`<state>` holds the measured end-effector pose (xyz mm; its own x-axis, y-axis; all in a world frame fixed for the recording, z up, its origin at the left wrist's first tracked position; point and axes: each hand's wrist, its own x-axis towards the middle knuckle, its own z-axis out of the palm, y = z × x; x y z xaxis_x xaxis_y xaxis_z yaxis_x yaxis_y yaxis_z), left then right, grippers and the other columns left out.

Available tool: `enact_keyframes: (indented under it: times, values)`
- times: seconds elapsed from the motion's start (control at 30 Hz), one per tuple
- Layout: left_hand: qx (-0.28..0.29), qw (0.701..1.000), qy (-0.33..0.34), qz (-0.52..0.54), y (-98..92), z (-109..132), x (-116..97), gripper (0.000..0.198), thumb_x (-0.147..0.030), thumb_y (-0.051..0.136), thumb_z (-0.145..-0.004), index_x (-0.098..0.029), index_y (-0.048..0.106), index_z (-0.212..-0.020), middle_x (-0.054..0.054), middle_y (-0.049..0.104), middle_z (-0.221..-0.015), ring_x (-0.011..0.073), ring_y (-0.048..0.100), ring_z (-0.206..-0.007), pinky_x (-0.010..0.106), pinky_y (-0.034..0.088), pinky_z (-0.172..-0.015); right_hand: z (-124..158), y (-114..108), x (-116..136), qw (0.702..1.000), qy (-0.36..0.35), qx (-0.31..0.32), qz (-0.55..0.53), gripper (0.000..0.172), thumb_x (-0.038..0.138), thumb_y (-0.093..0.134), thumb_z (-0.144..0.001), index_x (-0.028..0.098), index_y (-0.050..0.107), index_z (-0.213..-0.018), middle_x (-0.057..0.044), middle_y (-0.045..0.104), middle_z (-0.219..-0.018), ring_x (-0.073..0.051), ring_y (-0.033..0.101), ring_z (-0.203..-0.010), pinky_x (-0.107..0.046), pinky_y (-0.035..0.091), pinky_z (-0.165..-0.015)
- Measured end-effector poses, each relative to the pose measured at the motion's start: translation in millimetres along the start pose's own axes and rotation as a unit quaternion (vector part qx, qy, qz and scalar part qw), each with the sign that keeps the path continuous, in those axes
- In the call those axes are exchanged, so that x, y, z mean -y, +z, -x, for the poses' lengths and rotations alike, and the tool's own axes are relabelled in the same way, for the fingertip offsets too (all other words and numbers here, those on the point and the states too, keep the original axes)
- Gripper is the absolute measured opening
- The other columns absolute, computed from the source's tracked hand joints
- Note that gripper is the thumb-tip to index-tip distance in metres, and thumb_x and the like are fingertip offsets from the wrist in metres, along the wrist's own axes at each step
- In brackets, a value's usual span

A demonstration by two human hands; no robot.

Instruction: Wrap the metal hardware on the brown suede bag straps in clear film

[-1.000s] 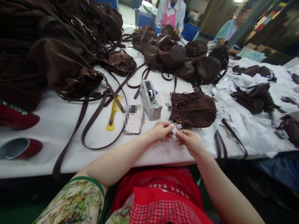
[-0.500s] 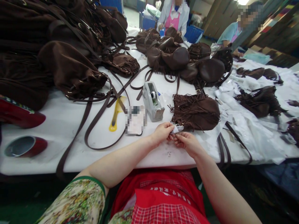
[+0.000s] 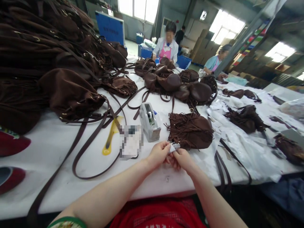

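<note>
My left hand (image 3: 158, 153) and my right hand (image 3: 182, 157) meet at the table's front, fingertips pinched on a small white wrapping (image 3: 174, 147). Some greyish, shiny material sticks out of it, too small to identify. Right behind my fingers lies a dark brown fringed bag (image 3: 193, 130), flat on its side; whether the wrapping is attached to it, I cannot tell. A grey tape dispenser (image 3: 150, 124) stands to the left of the bag. Farther left are a yellow comb (image 3: 109, 137) and a blurred-out flat object (image 3: 131, 143).
A tall heap of brown bags (image 3: 68, 91) fills the left side. More bags (image 3: 175, 83) lie at the back centre, their straps trailing forward. Red cups (image 3: 16, 180) stand at the left edge. White wrapping sheets (image 3: 247, 148) cover the right. Co-workers (image 3: 166, 50) are across the table.
My view has tilted upward, showing more of the room and less of my apron. Both hands stay pinched on the white wrapping, with only slight finger movement.
</note>
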<state>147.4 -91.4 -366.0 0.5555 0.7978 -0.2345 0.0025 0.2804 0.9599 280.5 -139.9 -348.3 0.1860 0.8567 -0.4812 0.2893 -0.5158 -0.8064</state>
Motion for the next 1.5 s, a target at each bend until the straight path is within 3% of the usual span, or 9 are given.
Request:
enact_keyframes:
  times: [0.23,0.37,0.53,0.63,0.93,1.1,1.33,1.43,1.5]
  values:
    - [-0.067,0.959,0.147,-0.232,-3.9,9,-7,0.025,-0.033,0.050,-0.086,-0.019,0.070,-0.090,0.003,0.071,-0.078,0.0159,0.062,-0.064,0.025,0.049,-0.063,24,-47,-8,0.999,-0.003,-0.024,-0.038,0.039,0.054,0.062,-0.076,0.017,0.062,-0.089,-0.003,0.066,-0.067,-0.012,0.058,-0.046,-0.019,0.037,-0.036]
    - [-0.090,0.918,0.207,-0.327,-0.1,20,-14,0.024,-0.029,0.051,-0.086,-0.022,0.068,-0.101,0.005,0.072,-0.097,0.0211,0.065,-0.088,0.030,0.048,-0.083,19,-69,13,0.983,-0.136,-0.121,0.022,0.039,0.056,0.063,-0.076,0.017,0.061,-0.081,-0.004,0.066,-0.066,-0.013,0.059,-0.050,-0.022,0.040,-0.041]
    - [0.069,0.866,0.234,-0.437,9.5,28,-10,0.026,-0.026,0.052,-0.086,-0.023,0.066,-0.107,0.007,0.071,-0.103,0.0230,0.066,-0.092,0.031,0.050,-0.082,-44,-93,81,0.930,-0.246,-0.197,0.191,0.029,0.043,0.059,-0.081,0.017,0.065,-0.092,-0.007,0.071,-0.083,-0.018,0.067,-0.071,-0.029,0.050,-0.065]
    - [0.152,0.842,0.247,-0.455,12.9,31,-6,0.028,-0.024,0.051,-0.085,-0.024,0.067,-0.108,0.007,0.071,-0.103,0.0228,0.066,-0.091,0.029,0.050,-0.080,-100,-94,114,0.894,-0.209,-0.218,0.329,0.028,0.035,0.057,-0.084,0.017,0.067,-0.102,-0.010,0.072,-0.099,-0.022,0.066,-0.093,-0.033,0.047,-0.085]
    - [0.170,0.833,0.245,-0.467,3.8,30,-8,0.034,-0.031,0.048,-0.087,-0.022,0.063,-0.117,0.006,0.070,-0.107,0.0218,0.066,-0.095,0.029,0.050,-0.081,-193,-48,140,0.869,-0.119,-0.234,0.418,0.035,0.030,0.052,-0.084,0.008,0.065,-0.108,-0.021,0.066,-0.110,-0.031,0.060,-0.107,-0.038,0.043,-0.091]
    - [0.171,0.824,0.244,-0.481,2.5,28,-12,0.034,-0.031,0.046,-0.088,-0.022,0.063,-0.116,0.006,0.070,-0.105,0.0227,0.066,-0.093,0.030,0.052,-0.076,-183,-20,124,0.871,-0.148,-0.206,0.421,0.040,0.048,0.056,-0.081,0.010,0.070,-0.087,-0.023,0.066,-0.106,-0.035,0.055,-0.113,-0.043,0.036,-0.098]
    - [0.152,0.831,0.255,-0.470,5.3,27,-9,0.030,-0.028,0.048,-0.087,-0.022,0.064,-0.111,0.005,0.071,-0.103,0.0223,0.066,-0.092,0.031,0.052,-0.078,-141,-15,108,0.916,-0.188,-0.181,0.306,0.017,0.031,0.059,-0.078,0.015,0.064,-0.075,-0.012,0.071,-0.093,-0.026,0.062,-0.100,-0.036,0.043,-0.091]
    - [0.086,0.855,0.258,-0.442,4.2,26,-11,0.027,-0.030,0.051,-0.087,-0.022,0.063,-0.109,0.005,0.069,-0.102,0.0205,0.065,-0.090,0.031,0.051,-0.080,-91,-41,106,0.945,-0.246,-0.171,0.134,0.023,0.037,0.045,-0.089,0.018,0.058,-0.089,-0.007,0.071,-0.095,-0.018,0.066,-0.089,-0.032,0.050,-0.083]
    - [-0.005,0.878,0.268,-0.397,1.4,28,-17,0.029,-0.034,0.053,-0.086,-0.019,0.060,-0.109,0.006,0.067,-0.100,0.0193,0.064,-0.086,0.032,0.051,-0.080,-44,-53,96,0.939,-0.305,-0.112,-0.114,0.020,0.040,0.054,-0.087,0.020,0.055,-0.089,-0.004,0.071,-0.093,-0.015,0.066,-0.082,-0.031,0.051,-0.082]
